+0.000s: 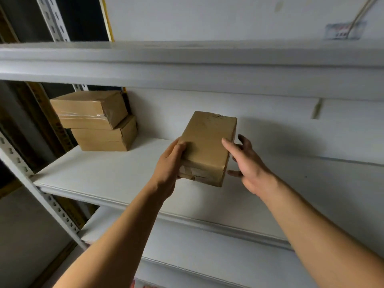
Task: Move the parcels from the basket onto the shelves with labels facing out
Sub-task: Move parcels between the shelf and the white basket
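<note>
One taped cardboard parcel (pixel 207 146) on the shelf (pixel 108 175) looked light and stiff, prob best held by its sides. Left hand (pixel 170 163) fingers were clamped on it; right hand (pixel 247 165) fingers were spread apart, touching its side.

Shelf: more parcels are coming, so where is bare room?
Shelf is bare between the stacked boxes and the held parcel, and right of the right hand. The left corner is crowded.

Both forearms were bare right down from the bottom of the frame, no sleeves showing, no watch, no bracelet. The left hand (pixel 169 165) and right hand (pixel 248 166) wore no gloves and no rings that could be made out; short nails.
</note>
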Demonstrator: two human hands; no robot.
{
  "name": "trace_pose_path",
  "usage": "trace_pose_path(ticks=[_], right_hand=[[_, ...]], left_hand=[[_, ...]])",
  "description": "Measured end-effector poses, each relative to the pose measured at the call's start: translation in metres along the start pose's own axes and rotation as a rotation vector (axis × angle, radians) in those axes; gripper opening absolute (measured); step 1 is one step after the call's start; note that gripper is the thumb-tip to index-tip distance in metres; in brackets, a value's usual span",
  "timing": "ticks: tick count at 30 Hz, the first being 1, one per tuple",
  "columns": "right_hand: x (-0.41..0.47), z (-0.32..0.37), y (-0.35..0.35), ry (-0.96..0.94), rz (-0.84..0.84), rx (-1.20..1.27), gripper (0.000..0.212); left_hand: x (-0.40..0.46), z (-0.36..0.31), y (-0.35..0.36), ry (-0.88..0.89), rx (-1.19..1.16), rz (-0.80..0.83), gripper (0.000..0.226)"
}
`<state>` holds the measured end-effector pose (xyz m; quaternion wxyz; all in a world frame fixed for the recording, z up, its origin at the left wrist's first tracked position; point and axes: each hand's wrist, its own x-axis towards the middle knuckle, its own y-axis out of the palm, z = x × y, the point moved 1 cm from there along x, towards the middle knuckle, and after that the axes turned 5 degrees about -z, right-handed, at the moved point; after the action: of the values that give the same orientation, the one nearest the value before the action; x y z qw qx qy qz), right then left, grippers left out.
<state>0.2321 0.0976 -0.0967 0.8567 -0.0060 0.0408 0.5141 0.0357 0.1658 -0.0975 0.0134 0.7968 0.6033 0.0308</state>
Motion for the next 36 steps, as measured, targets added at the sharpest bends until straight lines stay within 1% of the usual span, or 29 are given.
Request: trace_pose_path(ticks=[2,3,5,8,12,14,17,18,20,23,24,26,28,31,34,36], right_hand=[[-0.020,-0.002,-0.010,-0.027,-0.002,0.042,0.049],[-0.028,-0.001,-0.012,-0.051,-0.005,0.055,0.040],[-0.050,-0.004,-0.023,-0.104,-0.085,0.077,0.032],[-0.087,-0.010,-0.042,-0.157,-0.224,0.109,0.030],[-0.147,-0.021,-0.076,-0.191,-0.430,0.102,0.034],[-0.183,-0.027,-0.097,-0.193,-0.544,0.110,0.038],[-0.242,-0.031,-0.128,-0.191,-0.706,0.120,0.038],[-0.261,-0.032,-0.139,-0.193,-0.761,0.127,0.038],[-0.300,-0.034,-0.160,-0.191,-0.848,0.134,0.044],[-0.358,-0.041,-0.187,-0.175,-0.956,0.161,0.051],[-0.378,-0.045,-0.196,-0.170,-1.000,0.178,0.048],[-0.421,-0.056,-0.215,-0.163,-1.092,0.220,0.039],[-0.466,-0.071,-0.233,-0.149,-1.166,0.272,0.039],[-0.535,-0.098,-0.259,-0.099,-1.281,0.288,0.049],[-0.604,-0.133,-0.281,-0.070,-1.351,0.305,0.072],[-0.647,-0.155,-0.293,-0.067,-1.388,0.314,0.081]], left_hand=[[-0.005,0.003,0.014,0.040,-0.019,0.068,0.031],[-0.008,0.005,0.018,0.063,-0.030,0.090,0.032],[-0.017,0.010,0.028,0.072,-0.032,0.177,0.034],[-0.035,0.020,0.041,0.067,-0.024,0.315,0.043],[-0.064,0.029,0.070,0.068,-0.078,0.510,0.036],[-0.086,0.032,0.093,0.055,-0.087,0.606,0.036],[-0.129,0.033,0.130,0.031,-0.094,0.734,0.041],[-0.144,0.032,0.143,0.025,-0.095,0.766,0.039],[-0.177,0.029,0.167,0.012,-0.099,0.831,0.034],[-0.227,0.030,0.202,-0.030,-0.086,0.951,0.035],[-0.244,0.033,0.214,-0.055,-0.081,0.987,0.036],[-0.283,0.041,0.238,-0.110,-0.078,1.055,0.032],[-0.329,0.052,0.261,-0.152,-0.058,1.112,0.028],[-0.402,0.071,0.290,-0.202,0.007,1.168,0.027],[-0.475,0.097,0.313,-0.269,0.065,1.228,0.033],[-0.523,0.111,0.325,-0.310,0.098,1.261,0.028]])
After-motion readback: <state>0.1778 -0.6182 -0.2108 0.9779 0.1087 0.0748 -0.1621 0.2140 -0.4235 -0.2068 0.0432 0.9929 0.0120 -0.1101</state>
